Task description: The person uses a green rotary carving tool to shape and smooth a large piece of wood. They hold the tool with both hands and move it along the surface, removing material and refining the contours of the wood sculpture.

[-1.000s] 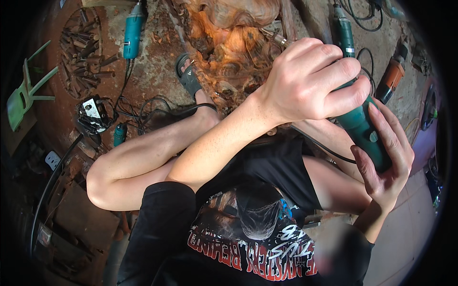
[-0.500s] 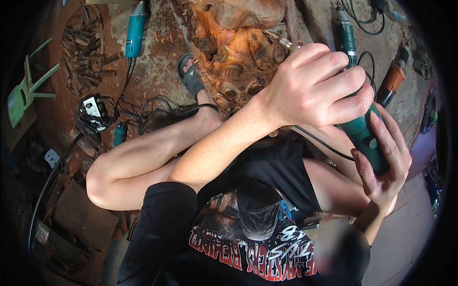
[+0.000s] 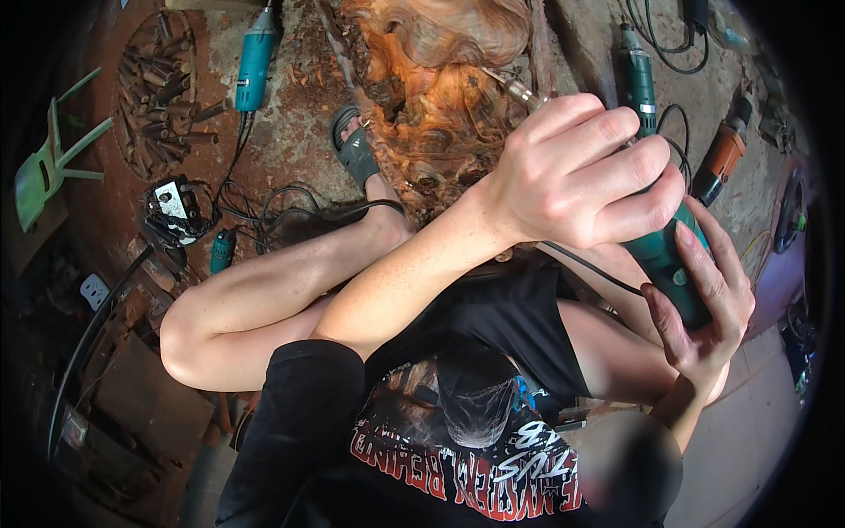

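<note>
My left hand is wrapped in a fist round the front part of a green die grinder. At the grinder's rear end, my right hand grips the body, with the thumb on one side and the fingers on the other. The grinder's metal collet sticks out past my left fist and points to the far left. Its thin bit meets, or nearly meets, the surface of a carved orange-brown wood piece between my feet. Whether the tip touches cannot be made out. A black cord runs beneath my left wrist.
A teal grinder lies at far left, near a pile of brown tubes. Cords run to a power strip. Another green grinder and an orange one lie at right. A green chair stands at left.
Both hands and the grinder have shifted slightly left, and the bit has moved a little left across the wood. The whole view has dipped slightly. Both grips stay the same.
</note>
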A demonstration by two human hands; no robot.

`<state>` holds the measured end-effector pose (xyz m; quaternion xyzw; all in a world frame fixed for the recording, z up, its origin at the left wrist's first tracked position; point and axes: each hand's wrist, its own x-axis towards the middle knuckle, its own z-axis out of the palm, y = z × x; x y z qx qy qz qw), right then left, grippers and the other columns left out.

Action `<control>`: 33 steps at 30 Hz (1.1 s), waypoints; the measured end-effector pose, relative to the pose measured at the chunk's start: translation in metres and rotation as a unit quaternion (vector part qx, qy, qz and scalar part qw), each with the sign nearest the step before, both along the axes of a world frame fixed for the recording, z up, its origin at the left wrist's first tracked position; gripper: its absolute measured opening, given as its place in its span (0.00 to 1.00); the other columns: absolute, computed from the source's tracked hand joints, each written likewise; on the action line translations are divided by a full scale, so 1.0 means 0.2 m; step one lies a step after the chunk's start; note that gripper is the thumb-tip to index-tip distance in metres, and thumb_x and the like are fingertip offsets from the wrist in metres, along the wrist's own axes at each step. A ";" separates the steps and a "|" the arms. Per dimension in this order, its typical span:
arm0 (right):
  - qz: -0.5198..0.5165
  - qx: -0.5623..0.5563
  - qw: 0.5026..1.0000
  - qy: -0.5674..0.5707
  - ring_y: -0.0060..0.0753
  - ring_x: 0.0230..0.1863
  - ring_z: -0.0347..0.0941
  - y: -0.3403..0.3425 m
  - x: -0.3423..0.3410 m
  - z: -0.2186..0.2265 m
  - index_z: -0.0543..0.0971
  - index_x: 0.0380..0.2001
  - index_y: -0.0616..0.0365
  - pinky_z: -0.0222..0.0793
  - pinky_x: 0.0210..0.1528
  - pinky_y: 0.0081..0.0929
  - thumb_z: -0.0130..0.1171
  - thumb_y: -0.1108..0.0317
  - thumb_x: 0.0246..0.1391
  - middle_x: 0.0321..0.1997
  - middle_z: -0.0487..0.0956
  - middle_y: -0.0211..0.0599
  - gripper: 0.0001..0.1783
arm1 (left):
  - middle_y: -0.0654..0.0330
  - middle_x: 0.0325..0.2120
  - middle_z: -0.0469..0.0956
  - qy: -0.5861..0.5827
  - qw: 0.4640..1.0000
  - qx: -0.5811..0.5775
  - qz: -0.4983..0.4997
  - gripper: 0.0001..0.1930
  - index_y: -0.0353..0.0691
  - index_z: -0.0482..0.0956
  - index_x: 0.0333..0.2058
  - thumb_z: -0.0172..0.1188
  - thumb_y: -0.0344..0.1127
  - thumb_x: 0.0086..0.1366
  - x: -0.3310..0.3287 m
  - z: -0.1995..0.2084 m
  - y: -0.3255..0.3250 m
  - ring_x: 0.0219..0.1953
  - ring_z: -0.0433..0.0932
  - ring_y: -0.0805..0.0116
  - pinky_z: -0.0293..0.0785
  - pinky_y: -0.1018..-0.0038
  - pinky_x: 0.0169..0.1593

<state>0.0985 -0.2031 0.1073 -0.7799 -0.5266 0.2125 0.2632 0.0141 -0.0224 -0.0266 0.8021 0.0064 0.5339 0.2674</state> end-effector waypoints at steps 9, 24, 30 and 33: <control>-0.013 -0.022 1.000 0.004 0.62 0.58 0.83 0.03 0.01 0.02 0.84 0.59 0.63 0.80 0.58 0.44 0.71 0.71 0.42 0.59 0.82 0.64 0.34 | 0.67 0.32 0.82 0.003 1.000 -0.002 -0.006 0.12 0.51 0.86 0.34 0.67 0.36 0.48 0.00 0.00 0.02 0.32 0.81 0.68 0.77 0.72 0.33; -0.026 -0.017 0.999 0.030 0.61 0.56 0.84 0.08 0.02 0.04 0.84 0.59 0.61 0.80 0.55 0.43 0.71 0.72 0.42 0.57 0.82 0.63 0.34 | 0.66 0.32 0.81 0.027 0.999 -0.038 -0.025 0.12 0.49 0.86 0.34 0.67 0.35 0.48 -0.01 -0.01 0.02 0.31 0.81 0.67 0.76 0.73 0.32; -0.011 0.004 1.000 -0.003 0.62 0.55 0.84 0.06 -0.04 0.02 0.85 0.58 0.53 0.84 0.53 0.43 0.75 0.74 0.39 0.59 0.82 0.62 0.36 | 0.66 0.34 0.82 0.008 1.000 -0.023 -0.003 0.14 0.52 0.87 0.36 0.68 0.36 0.47 -0.06 0.01 0.03 0.33 0.82 0.67 0.77 0.71 0.33; -0.013 -0.005 1.000 -0.014 0.63 0.55 0.84 0.08 -0.06 0.03 0.85 0.58 0.53 0.84 0.53 0.44 0.75 0.74 0.38 0.59 0.82 0.62 0.36 | 0.66 0.35 0.83 0.006 1.000 -0.029 0.000 0.14 0.52 0.87 0.37 0.68 0.36 0.48 -0.08 0.00 0.03 0.35 0.82 0.67 0.77 0.71 0.35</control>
